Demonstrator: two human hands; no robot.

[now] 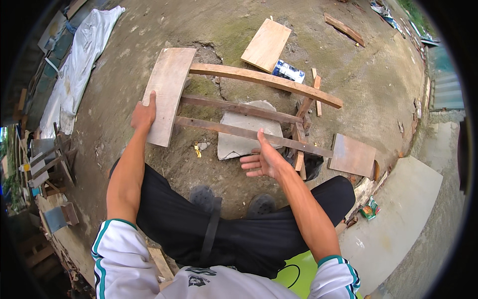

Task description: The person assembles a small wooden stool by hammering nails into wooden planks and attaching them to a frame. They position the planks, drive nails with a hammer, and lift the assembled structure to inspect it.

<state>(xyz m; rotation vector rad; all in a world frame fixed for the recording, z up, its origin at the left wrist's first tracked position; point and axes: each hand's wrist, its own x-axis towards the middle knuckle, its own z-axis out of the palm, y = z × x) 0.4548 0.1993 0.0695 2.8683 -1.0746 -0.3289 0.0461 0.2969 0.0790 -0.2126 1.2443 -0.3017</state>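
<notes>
A wooden frame of narrow slats lies before me, with a wide flat board [171,94] across its left end. My left hand [143,114] grips the board's outer edge, thumb on top; its other fingers are mostly hidden. Three long wooden slats run rightward from the board: a far one [269,79], a middle one [239,108] and a near one [234,130]. Beside the near slat is my right hand [266,158], fingers spread and holding nothing. Its thumb tip overlaps that slat; whether it touches, I cannot tell. Short crosspieces [299,137] stand under the slats' right part.
A broken grey slab [234,142] lies beneath the slats. Beyond them are a loose board [267,45], a blue-and-white can [289,72] and a wood strip [344,29]. Another board [352,155] sits at right, near a large grey sheet [398,219]. White sheeting [84,65] lies far left.
</notes>
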